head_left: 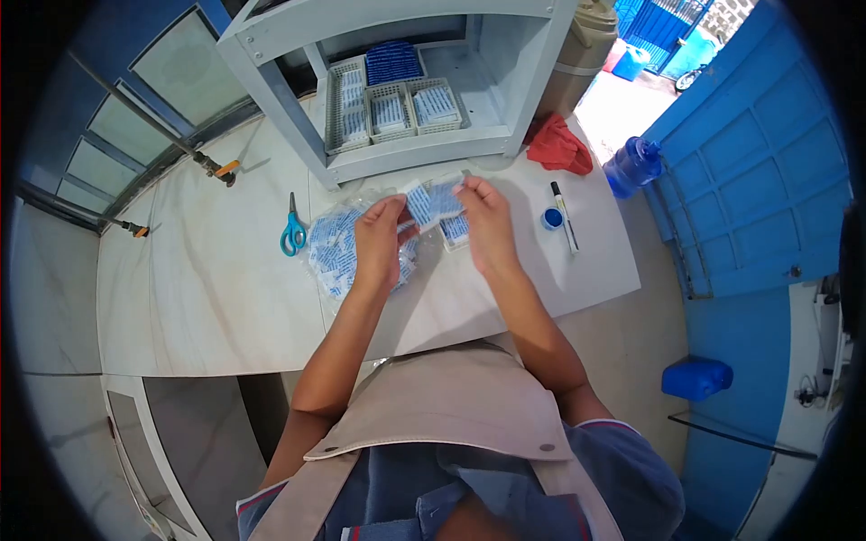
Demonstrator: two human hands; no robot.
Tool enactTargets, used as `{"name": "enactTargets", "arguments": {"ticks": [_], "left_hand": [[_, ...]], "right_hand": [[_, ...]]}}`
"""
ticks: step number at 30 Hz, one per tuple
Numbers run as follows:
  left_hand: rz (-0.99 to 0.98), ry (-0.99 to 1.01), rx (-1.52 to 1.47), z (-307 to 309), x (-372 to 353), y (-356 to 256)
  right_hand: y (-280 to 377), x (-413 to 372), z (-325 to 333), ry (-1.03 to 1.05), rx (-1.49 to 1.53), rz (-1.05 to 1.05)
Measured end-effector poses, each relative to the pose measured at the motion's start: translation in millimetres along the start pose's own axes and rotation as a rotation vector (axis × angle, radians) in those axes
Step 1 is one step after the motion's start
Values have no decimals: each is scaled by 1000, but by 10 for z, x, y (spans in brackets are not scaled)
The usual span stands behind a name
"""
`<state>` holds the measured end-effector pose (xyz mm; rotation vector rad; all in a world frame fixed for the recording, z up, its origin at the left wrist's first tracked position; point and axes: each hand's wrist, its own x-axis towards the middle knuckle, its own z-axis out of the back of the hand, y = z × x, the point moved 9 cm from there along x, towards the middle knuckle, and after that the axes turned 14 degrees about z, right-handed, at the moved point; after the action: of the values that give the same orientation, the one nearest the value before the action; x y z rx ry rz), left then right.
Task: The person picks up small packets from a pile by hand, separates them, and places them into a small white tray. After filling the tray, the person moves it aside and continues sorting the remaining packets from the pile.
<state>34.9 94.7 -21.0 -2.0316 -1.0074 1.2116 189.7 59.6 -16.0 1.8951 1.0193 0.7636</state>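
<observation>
Between my two hands is a small white sachet point(435, 202) with blue print, held up over the counter. My left hand point(379, 236) pinches its left end, fingers closed. My right hand point(489, 224) grips its upper right end between thumb and fingers. Below the sachet, partly hidden by my right hand, sits a small light basket point(458, 245) with similar printed sachets in it. A clear plastic bag point(336, 255) full of the same sachets lies beside and partly under my left hand.
Teal-handled scissors point(293, 233) lie left of the bag. On the right are a small blue-topped jar point(552, 218), a marker point(566, 216) and a red cloth point(559, 146). A grey shelf point(415, 162) holding sachet baskets point(390, 113) stands behind. Gas valves point(221, 169) jut out at left.
</observation>
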Motion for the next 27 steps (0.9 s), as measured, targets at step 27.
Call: {"name": "enactTargets", "arguments": {"ticks": [27], "left_hand": [[-699, -495, 1225, -479, 77, 65]], "right_hand": [[235, -247, 81, 203, -1483, 698]]}}
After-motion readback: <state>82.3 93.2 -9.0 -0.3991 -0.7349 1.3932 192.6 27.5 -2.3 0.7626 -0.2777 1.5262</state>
